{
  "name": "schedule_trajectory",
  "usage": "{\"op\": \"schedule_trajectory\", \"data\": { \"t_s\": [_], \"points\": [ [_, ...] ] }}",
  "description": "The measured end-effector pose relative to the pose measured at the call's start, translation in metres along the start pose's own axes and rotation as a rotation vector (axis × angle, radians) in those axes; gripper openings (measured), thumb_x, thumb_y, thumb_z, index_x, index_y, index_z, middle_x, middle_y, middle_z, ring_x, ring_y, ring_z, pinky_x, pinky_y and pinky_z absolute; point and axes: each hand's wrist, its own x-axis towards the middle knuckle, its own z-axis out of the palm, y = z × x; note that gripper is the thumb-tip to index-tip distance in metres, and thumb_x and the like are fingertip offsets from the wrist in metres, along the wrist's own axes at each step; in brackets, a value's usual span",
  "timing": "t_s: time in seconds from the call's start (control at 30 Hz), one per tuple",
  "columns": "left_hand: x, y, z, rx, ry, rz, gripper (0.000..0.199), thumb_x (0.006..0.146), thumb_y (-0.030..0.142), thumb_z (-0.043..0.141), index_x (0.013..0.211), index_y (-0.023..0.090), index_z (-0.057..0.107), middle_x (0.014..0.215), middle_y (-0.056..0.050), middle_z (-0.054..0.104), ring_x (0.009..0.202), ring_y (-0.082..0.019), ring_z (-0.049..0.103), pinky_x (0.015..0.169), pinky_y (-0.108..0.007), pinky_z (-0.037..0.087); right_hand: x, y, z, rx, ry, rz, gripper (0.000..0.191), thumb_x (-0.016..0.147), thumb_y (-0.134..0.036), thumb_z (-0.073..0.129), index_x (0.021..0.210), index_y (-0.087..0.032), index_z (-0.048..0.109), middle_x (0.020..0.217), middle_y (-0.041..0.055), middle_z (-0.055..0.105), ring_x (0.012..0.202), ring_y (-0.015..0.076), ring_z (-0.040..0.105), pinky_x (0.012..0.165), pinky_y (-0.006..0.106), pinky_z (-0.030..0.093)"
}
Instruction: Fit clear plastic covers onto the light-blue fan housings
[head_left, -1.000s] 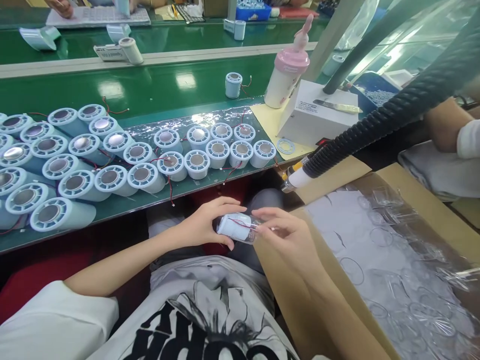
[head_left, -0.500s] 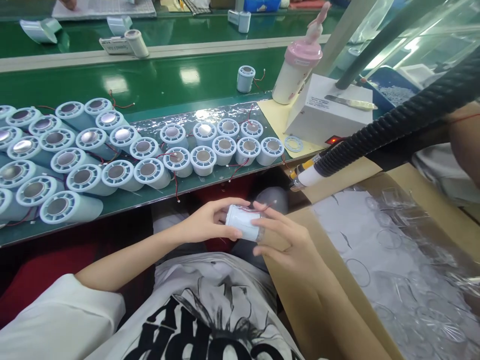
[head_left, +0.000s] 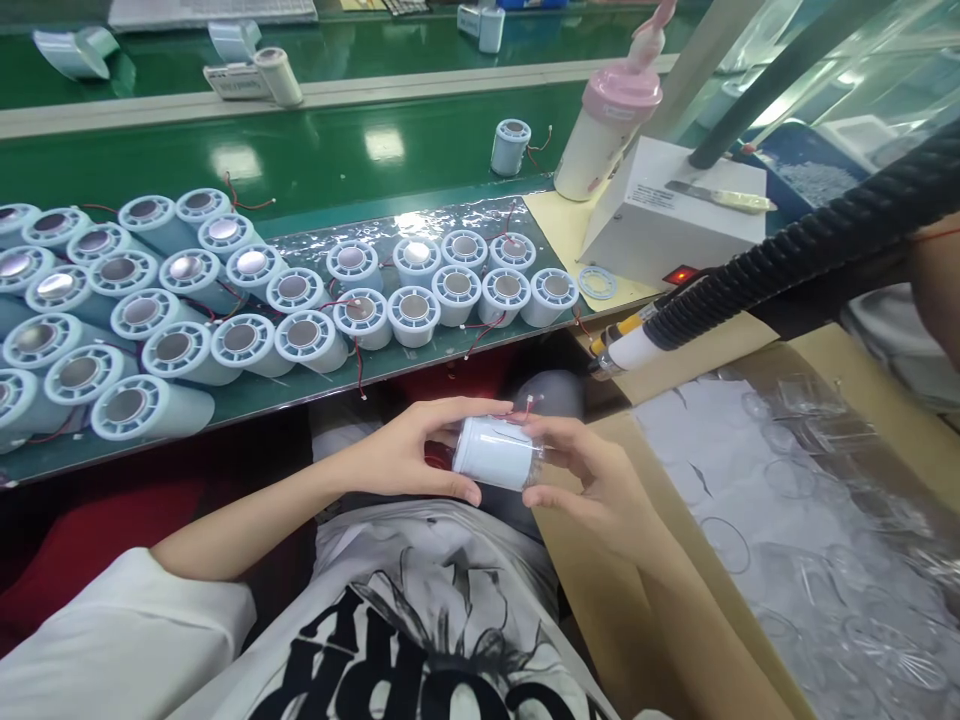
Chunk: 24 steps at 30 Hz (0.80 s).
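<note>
Lying sideways over my lap, a light-blue plastic cylinder point(head_left: 493, 453) shows between both hands, with thin red wires and a small white connector point(head_left: 529, 399) rising at its top. My left hand point(head_left: 409, 447) is closed around its left end, thumb below and fingers above. At the right end, a clear plastic cover point(head_left: 537, 464) surrounds part of the cylinder, and my right hand point(head_left: 600, 475) grips it there with thumb and fingers. How far the cover reaches along the cylinder is hard to see.
Several similar cylinders point(head_left: 172, 345) stand on the green bench point(head_left: 270, 395). A white box point(head_left: 675, 215) with a red switch, a pink-lidded bottle point(head_left: 611, 125) and a black corrugated hose point(head_left: 795, 255) are at right. Clear plastic parts point(head_left: 847, 580) fill a cardboard box point(head_left: 607, 590).
The cylinder has shifted slightly right and down. My right fingers have closed in at its right end, and the wire connector now sticks up. The view has shifted slightly.
</note>
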Motion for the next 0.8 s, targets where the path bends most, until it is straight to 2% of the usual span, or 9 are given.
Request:
{"op": "schedule_trajectory", "data": {
  "t_s": [0.23,0.4,0.6,0.8],
  "points": [
    [-0.001,0.000,-0.001,0.049,0.001,0.055,0.076,0.069,0.018,0.080,0.137,0.028,0.049,0.139,-0.011,0.054,0.122,-0.026,0.056,0.098,-0.037,0.051,0.003,-0.008,0.002,0.178,0.002,0.150,0.039,0.076,-0.036,0.076,0.109,-0.024,0.059,0.109,0.0066,0.068,0.097,0.0219,0.068,0.082,0.035,0.059],
    [-0.003,0.000,-0.001,0.068,0.012,0.050,0.076,0.068,0.017,0.080,0.137,0.027,0.050,0.138,-0.012,0.055,0.123,-0.027,0.056,0.098,-0.038,0.051,0.005,-0.008,0.004,0.289,0.007,0.256,0.040,0.074,-0.041,0.077,0.104,-0.023,0.059,0.097,0.0056,0.068,0.086,0.0203,0.067,0.071,0.031,0.058],
    [-0.004,-0.001,-0.003,0.079,0.001,0.066,0.078,0.067,0.014,0.080,0.137,0.028,0.049,0.139,-0.011,0.053,0.125,-0.026,0.054,0.099,-0.037,0.051,0.011,-0.008,0.007,0.419,0.019,0.370,0.038,0.072,-0.043,0.076,0.098,-0.022,0.058,0.088,0.0024,0.068,0.075,0.0156,0.066,0.064,0.027,0.057],
    [-0.006,-0.002,-0.003,0.130,0.013,0.078,0.075,0.069,0.020,0.080,0.137,0.027,0.050,0.138,-0.012,0.053,0.125,-0.028,0.054,0.100,-0.041,0.050,0.012,-0.005,0.012,0.517,-0.002,0.488,0.041,0.074,-0.054,0.070,0.094,-0.021,0.055,0.074,-0.0016,0.065,0.061,0.0134,0.065,0.056,0.027,0.058]
  ]
}}
